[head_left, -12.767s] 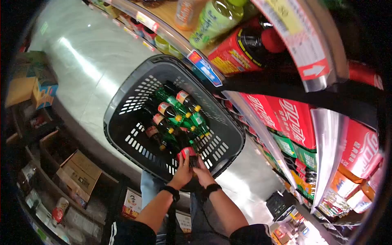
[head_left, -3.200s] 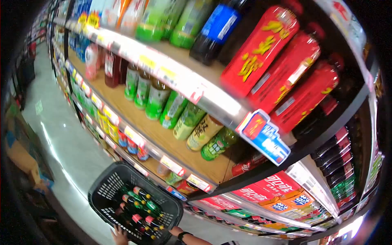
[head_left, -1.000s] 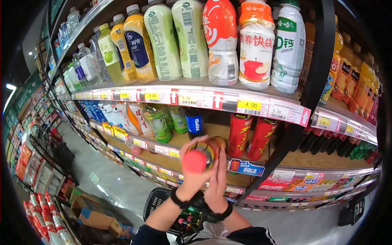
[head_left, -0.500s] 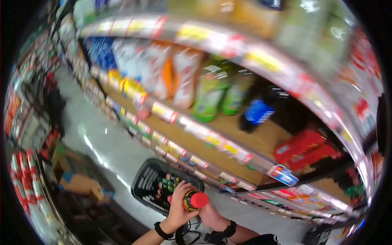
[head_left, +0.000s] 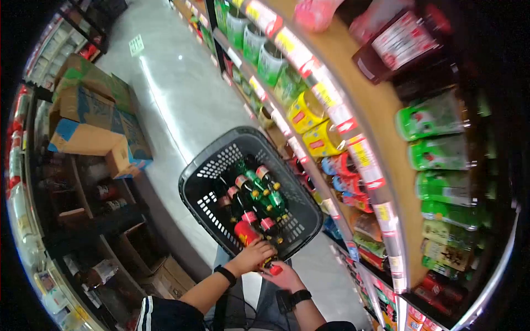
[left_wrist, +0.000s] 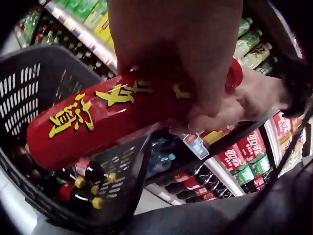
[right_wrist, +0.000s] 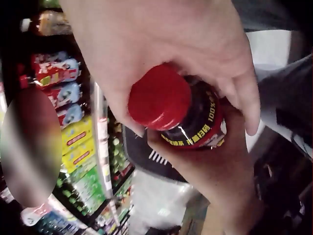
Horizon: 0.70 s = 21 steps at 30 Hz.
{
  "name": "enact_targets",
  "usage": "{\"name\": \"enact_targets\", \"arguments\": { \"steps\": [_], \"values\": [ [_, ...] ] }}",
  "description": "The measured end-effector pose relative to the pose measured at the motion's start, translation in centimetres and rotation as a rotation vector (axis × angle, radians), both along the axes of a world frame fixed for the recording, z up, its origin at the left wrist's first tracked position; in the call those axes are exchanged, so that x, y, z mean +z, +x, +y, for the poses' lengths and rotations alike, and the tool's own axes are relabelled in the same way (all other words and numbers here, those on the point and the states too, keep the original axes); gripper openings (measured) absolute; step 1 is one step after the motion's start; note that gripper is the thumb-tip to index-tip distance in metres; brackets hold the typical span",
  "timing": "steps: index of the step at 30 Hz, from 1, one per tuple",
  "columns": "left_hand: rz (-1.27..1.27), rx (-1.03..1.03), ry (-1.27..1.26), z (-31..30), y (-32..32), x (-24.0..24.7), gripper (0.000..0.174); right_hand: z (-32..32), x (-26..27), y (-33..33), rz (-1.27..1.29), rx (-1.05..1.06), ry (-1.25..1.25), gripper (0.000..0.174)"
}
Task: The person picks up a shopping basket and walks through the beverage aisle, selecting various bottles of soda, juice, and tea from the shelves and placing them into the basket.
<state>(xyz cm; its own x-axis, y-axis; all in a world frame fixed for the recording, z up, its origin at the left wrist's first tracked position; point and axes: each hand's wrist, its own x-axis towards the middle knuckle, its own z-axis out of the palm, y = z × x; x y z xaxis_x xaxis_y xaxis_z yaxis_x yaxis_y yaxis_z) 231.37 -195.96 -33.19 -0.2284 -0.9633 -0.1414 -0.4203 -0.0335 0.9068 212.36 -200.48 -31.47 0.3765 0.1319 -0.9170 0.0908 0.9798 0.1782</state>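
A large red drink bottle (head_left: 244, 232) with yellow characters and a red cap (right_wrist: 160, 98) is tilted, its base over the dark shopping basket (head_left: 301, 193). My left hand (head_left: 255, 256) grips it around the upper body, fingers curled over it in the left wrist view. At the cap end, my right hand (head_left: 284, 276) holds the bottle, thumb and fingers around its shoulder in the right wrist view. Inside the basket lie several small cola bottles (head_left: 264, 173) with red labels and yellow caps, and green bottles (head_left: 277, 202).
Drink shelves (head_left: 381, 143) run along the right, with green-labelled bottles (head_left: 441, 154) and yellow packs (head_left: 323, 139). On the left stand an opened cardboard box (head_left: 91, 129) and dark low shelving (head_left: 94, 231). Grey floor (head_left: 160, 71) stretches along the aisle.
Earlier both hands worked on a cola bottle in the basket. One second ago they held the red bottle before the shelf; now it is lowered to the basket, base inward. The head view has swung down.
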Motion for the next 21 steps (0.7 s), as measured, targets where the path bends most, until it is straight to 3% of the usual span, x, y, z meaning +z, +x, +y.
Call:
{"name": "enact_targets", "arguments": {
  "steps": [1, 3, 6, 7, 8, 10, 14, 16, 18, 19, 21],
  "values": [
    [-0.049, -0.003, -0.039, 0.0, -0.3, -2.3, 0.043, 0.9, -2.1, -0.4, 0.004, 0.012, -0.148, 0.035],
    [-0.143, 0.041, -0.055, -0.9, -0.6, -4.8, 0.046, -0.8, -2.7, 1.6, 0.088, 0.025, -0.306, 0.042],
    [-0.395, 0.121, 0.069, -1.5, -1.7, -7.3, 0.056, -2.6, -5.7, 2.3, 0.295, 0.408, -0.67, 0.065],
    [-0.385, 0.111, 0.206, -1.8, -1.9, -7.7, 0.072, -2.8, -7.8, 1.7, 0.324, 0.316, -0.704, 0.068],
    [-0.31, 0.113, 0.329, -1.7, -2.3, -8.7, 0.084, -4.3, -8.6, 2.1, 0.351, 0.418, -0.766, 0.069],
    [-0.175, -0.053, 0.475, -2.1, -2.7, -9.8, 0.085, -6.1, -11.7, 0.9, 0.402, 0.615, -0.848, 0.071],
    [-0.133, -0.06, 0.452, -3.7, -5.0, -11.0, 0.086, -9.0, -17.2, -1.5, 0.218, 0.61, -0.83, 0.073],
    [-0.17, -0.024, 0.388, -4.2, -6.0, -11.6, 0.085, -9.6, -19.0, -2.6, 0.235, 0.876, -0.694, 0.072],
    [-0.174, -0.051, 0.418, -4.6, -6.7, -12.4, 0.073, -9.0, -20.5, -3.0, 0.286, 1.246, -1.09, 0.07],
    [-0.174, -0.047, 0.433, -4.3, -7.4, -13.1, 0.069, -8.4, -20.3, -3.0, 0.283, 1.325, -1.231, 0.063],
    [-0.181, -0.038, 0.468, -4.8, -7.2, -12.3, 0.058, -6.9, -19.7, -0.8, 0.604, 1.736, -1.184, 0.056]
  ]
}}
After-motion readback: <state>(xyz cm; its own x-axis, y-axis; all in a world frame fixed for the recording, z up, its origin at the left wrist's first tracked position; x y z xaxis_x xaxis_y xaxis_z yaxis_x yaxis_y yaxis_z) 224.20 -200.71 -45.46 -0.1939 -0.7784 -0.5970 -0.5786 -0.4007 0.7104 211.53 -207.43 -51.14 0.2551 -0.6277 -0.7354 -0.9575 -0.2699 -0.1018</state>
